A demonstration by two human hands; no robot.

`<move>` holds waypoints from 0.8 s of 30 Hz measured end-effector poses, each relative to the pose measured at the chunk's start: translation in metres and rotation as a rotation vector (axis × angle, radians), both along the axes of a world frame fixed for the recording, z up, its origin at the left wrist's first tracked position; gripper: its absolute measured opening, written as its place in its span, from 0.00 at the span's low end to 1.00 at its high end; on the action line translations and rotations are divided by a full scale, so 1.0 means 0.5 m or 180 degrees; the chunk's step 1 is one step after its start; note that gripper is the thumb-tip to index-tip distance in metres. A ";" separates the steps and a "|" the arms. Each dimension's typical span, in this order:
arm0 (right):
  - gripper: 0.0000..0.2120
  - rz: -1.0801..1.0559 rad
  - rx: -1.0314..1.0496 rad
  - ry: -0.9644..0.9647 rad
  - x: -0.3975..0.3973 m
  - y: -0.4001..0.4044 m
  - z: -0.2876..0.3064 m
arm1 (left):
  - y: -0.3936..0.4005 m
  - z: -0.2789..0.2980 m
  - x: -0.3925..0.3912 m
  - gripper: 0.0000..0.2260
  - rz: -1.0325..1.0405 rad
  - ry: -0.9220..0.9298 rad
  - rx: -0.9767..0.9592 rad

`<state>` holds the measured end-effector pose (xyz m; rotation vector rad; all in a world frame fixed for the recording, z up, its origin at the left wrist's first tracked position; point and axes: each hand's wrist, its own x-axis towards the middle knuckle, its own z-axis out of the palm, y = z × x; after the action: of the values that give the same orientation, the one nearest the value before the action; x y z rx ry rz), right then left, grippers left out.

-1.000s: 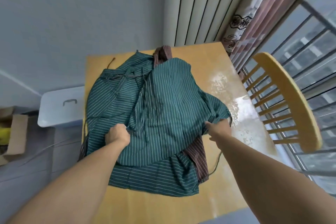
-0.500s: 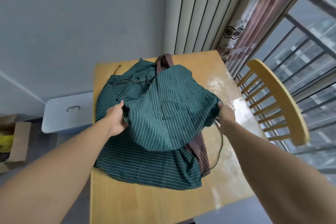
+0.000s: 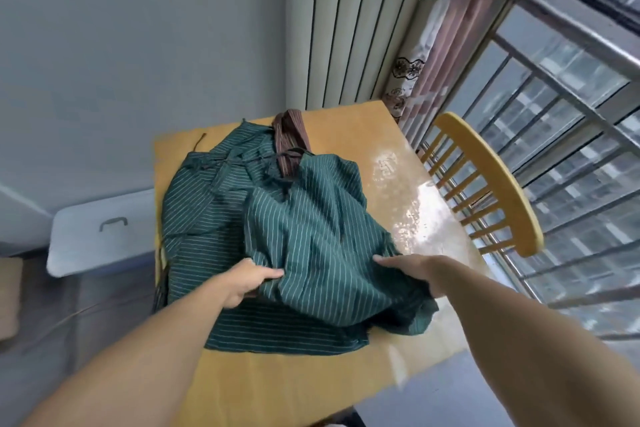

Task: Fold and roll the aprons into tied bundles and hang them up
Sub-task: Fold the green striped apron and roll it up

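Observation:
A green apron with thin white stripes (image 3: 311,229) lies bunched on top of a pile on the wooden table (image 3: 349,128). My left hand (image 3: 247,282) grips its near left edge. My right hand (image 3: 415,270) holds its near right edge, fingers pressed into the cloth. Under it lies a second green striped apron (image 3: 204,198), spread flat to the left and front. A brown striped apron (image 3: 289,128) shows at the far end of the pile, mostly covered. Thin dark ties lie across the far part of the pile.
A yellow wooden chair (image 3: 495,177) stands at the table's right side, by the window railing (image 3: 561,135). A pale grey box with a handle (image 3: 100,236) sits left of the table. A radiator (image 3: 349,21) and a curtain (image 3: 426,55) are behind.
Both hands have pulled the top green apron toward me and to the right. It now covers the brown cloth that showed at the pile's near right.

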<state>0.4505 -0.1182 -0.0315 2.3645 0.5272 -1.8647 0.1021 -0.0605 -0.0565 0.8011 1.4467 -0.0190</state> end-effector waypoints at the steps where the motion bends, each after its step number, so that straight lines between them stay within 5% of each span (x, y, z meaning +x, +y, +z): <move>1: 0.51 0.0182 -0.0209 0.0050 0.001 -0.016 -0.019 | -0.003 -0.009 0.004 0.43 0.0006 0.0036 -0.0056; 3: 0.48 0.0563 -0.0454 0.0140 0.005 -0.033 -0.030 | 0.000 -0.006 0.011 0.35 0.0117 -0.0034 -0.0031; 5: 0.33 0.0656 -0.0356 0.0168 0.003 -0.022 -0.006 | 0.017 0.024 0.024 0.26 0.0362 -0.0168 0.0239; 8: 0.18 0.0157 0.0522 0.0127 0.015 0.030 0.046 | 0.062 0.100 0.034 0.13 0.1173 -0.0412 0.0638; 10: 0.16 -0.0389 0.1259 0.0193 0.020 0.082 0.096 | 0.098 0.158 0.033 0.07 0.1431 -0.0724 0.0731; 13: 0.17 -0.1051 0.2054 0.0540 0.040 0.163 0.194 | 0.146 0.254 0.032 0.11 0.1137 -0.0984 0.0896; 19: 0.12 -0.1201 0.3007 0.1566 0.046 0.237 0.388 | 0.272 0.419 0.004 0.04 0.1678 -0.1663 0.1482; 22: 0.13 -0.0662 0.2605 0.1568 0.022 0.226 0.373 | 0.299 0.372 -0.017 0.14 0.1631 -0.0631 0.1892; 24: 0.15 -0.0146 0.1802 0.1095 -0.005 0.190 0.295 | 0.270 0.286 -0.036 0.23 0.0854 0.0258 0.1773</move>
<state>0.4479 -0.0233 0.1161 2.3597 1.1811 -2.4199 0.0842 0.0743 0.0865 1.0526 1.6504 0.5832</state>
